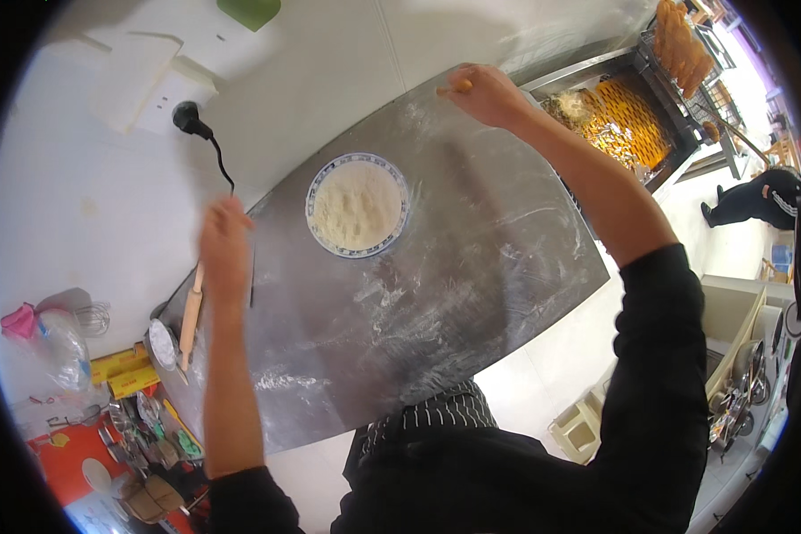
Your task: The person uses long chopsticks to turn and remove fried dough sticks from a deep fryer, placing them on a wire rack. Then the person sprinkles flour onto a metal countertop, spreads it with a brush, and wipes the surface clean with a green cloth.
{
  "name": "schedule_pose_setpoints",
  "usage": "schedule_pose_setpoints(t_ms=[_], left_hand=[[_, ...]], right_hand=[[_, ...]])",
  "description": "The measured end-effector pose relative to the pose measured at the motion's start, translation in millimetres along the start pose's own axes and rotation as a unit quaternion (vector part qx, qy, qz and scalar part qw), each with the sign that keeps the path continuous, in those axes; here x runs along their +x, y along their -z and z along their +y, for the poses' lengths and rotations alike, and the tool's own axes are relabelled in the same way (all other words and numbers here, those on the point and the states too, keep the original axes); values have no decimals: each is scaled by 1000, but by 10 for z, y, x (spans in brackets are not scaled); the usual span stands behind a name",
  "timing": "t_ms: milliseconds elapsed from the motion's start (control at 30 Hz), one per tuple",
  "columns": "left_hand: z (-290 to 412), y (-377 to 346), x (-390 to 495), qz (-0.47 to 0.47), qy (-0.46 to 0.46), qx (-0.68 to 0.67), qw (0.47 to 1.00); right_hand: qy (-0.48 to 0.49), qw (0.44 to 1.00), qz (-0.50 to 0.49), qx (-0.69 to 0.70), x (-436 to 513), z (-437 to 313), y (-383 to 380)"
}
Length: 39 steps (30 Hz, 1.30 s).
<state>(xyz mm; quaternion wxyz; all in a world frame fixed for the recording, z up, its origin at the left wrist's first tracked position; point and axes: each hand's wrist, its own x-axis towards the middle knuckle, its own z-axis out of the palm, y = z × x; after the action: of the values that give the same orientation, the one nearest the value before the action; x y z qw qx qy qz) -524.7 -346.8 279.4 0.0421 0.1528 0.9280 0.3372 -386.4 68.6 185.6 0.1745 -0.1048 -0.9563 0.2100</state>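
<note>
My left hand (225,243) is blurred over the left back edge of the dark metal worktop (440,280), above a wooden rolling pin (190,319); whether it holds anything is unclear. Beyond the worktop's far right corner, my right hand (484,93) is closed, with a small orange-brown bit showing at its fingers that I cannot identify. Between the two hands a blue-and-white bowl (312,227) of pale flour (360,200) rests on the flour-dusted surface, touched by neither. A thin dark tool lies partly hidden beside my left wrist.
A fryer (631,127) with golden oil adjoins the worktop's right end, fried food (681,50) in a rack above it. A black plug and cord (190,119) hang from the wall. A bowl of white powder (163,344) stands at left. A person (757,200) is at far right.
</note>
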Motion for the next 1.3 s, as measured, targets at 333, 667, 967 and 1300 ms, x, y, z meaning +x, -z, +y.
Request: schedule_pose_setpoints(t_ms=[333, 667, 967, 1300], left_hand=[[-1014, -1457, -726, -272, 284, -348, 851], [-1336, -1508, -573, -198, 220, -391, 872], [-1887, -881, -599, -100, 240, -386, 885], [-1725, -1133, -100, -143, 206, -414, 875]], right_hand=[[79, 972, -189, 112, -1071, -418, -950], [-113, 993, -8, -42, -598, -22, -753], [-181, 951, 26, 250, -1784, -719, -629], [-61, 990, 44, 115, -2223, -1501, -573]])
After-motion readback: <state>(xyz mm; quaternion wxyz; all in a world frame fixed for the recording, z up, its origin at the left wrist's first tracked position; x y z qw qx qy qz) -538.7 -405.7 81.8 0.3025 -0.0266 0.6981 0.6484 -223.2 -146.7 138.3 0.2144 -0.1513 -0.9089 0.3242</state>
